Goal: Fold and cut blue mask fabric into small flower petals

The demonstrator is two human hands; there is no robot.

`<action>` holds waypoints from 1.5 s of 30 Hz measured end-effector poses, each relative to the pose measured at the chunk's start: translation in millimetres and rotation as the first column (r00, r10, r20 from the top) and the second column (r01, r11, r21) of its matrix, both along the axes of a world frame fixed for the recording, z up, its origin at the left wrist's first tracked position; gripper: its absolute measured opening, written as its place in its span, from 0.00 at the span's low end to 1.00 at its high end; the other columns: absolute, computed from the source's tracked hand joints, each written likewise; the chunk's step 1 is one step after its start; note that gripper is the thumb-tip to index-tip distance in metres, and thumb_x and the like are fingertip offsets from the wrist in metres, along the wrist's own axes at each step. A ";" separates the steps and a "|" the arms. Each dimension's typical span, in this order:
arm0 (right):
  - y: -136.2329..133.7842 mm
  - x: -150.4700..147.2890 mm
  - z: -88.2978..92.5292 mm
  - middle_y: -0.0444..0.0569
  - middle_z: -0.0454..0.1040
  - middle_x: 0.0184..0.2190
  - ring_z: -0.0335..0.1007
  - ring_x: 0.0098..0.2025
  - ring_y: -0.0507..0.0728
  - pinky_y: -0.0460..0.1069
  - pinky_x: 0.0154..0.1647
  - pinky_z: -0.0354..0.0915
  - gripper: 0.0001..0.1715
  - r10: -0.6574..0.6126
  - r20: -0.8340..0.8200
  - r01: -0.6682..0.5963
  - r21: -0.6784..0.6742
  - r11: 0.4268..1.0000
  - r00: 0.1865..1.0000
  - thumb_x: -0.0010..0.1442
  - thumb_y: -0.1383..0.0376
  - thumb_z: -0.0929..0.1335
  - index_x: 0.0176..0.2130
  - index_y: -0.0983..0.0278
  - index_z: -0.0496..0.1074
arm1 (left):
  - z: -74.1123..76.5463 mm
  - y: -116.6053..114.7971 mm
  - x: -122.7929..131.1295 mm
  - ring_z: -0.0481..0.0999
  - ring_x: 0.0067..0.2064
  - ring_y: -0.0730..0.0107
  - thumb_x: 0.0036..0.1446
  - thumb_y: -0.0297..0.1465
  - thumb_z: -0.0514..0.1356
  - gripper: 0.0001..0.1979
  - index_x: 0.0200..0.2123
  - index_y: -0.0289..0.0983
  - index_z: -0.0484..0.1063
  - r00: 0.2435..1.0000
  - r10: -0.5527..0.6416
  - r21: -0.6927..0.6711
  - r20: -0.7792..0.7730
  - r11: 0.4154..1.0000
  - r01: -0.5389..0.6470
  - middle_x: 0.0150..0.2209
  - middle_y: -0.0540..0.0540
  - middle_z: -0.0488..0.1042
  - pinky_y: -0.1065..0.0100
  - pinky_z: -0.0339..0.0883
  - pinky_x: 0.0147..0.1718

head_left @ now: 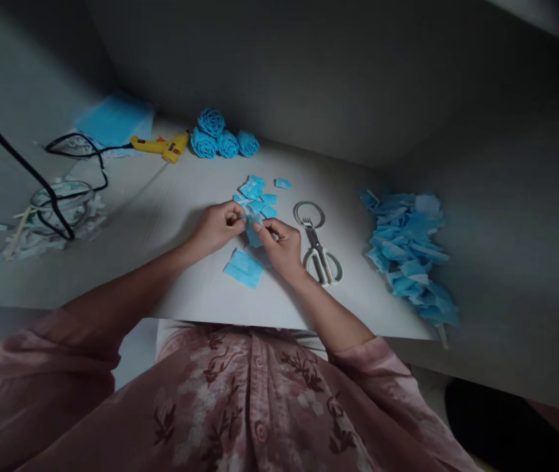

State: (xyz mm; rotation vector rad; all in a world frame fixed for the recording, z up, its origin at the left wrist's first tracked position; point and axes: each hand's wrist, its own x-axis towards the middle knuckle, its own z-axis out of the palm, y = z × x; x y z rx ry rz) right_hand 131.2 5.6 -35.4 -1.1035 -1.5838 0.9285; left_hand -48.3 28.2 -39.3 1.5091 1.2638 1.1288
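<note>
Between my hands is a small piece of thin blue sheet [253, 235], possibly paper or fabric. My left hand [217, 226] pinches its left edge, and the fingers of my right hand [282, 242] are closed on its right side. Just beyond my fingertips lie several cut blue petal pieces [254, 188], with one loose petal [282, 183] off to the right. A flat blue rectangle [244, 267] rests on the table nearer to me. To the right of my right hand are white-handled scissors [324, 262], lying beside a thin ring [309, 214].
Several blue rolled flowers [210, 122] sit at the back beside a yellow glue gun [173, 147] with a black cord [18, 154]. Blue sheets [116, 121] lie at the back left, scraps around a roll of tape [63, 196] at left. A blue scrap pile [409, 249] covers the right end.
</note>
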 end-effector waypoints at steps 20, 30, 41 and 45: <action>12.0 3.7 5.2 0.38 0.62 0.22 0.51 0.27 0.49 0.47 0.30 0.54 0.28 -0.101 -0.295 0.020 -0.265 0.964 0.950 0.49 0.42 0.78 0.26 0.61 0.73 | 10.0 -10.4 1.0 0.60 0.23 0.76 0.55 0.35 0.65 0.06 0.34 0.39 0.76 0.999 0.033 0.157 0.032 0.987 -0.038 0.20 0.56 0.63 0.69 0.53 0.25; 11.1 1.1 2.0 0.39 0.62 0.22 0.53 0.27 0.49 0.48 0.30 0.56 0.29 -0.059 -0.245 0.003 -0.222 0.975 0.968 0.51 0.39 0.77 0.26 0.61 0.74 | 16.3 -17.5 0.5 0.64 0.25 0.74 0.55 0.35 0.65 0.05 0.31 0.40 0.74 0.983 0.113 0.265 -0.148 0.962 -0.071 0.22 0.54 0.69 0.69 0.57 0.28; 7.9 1.3 -0.5 0.40 0.65 0.23 0.56 0.28 0.51 0.49 0.32 0.58 0.29 0.011 -0.222 -0.050 -0.170 0.984 0.975 0.54 0.39 0.77 0.29 0.60 0.76 | 11.0 -14.9 3.5 0.72 0.27 0.73 0.55 0.35 0.66 0.06 0.32 0.38 0.75 0.996 0.017 0.151 -0.085 0.989 -0.004 0.25 0.51 0.76 0.70 0.61 0.28; 6.1 2.6 -0.5 0.42 0.71 0.26 0.61 0.29 0.51 0.50 0.36 0.62 0.23 0.035 -0.144 -0.049 -0.099 0.994 0.989 0.60 0.44 0.75 0.31 0.61 0.79 | 10.2 -14.0 2.8 0.71 0.27 0.73 0.54 0.37 0.67 0.09 0.31 0.38 0.74 0.996 0.018 0.151 -0.084 0.988 -0.005 0.24 0.52 0.74 0.70 0.62 0.28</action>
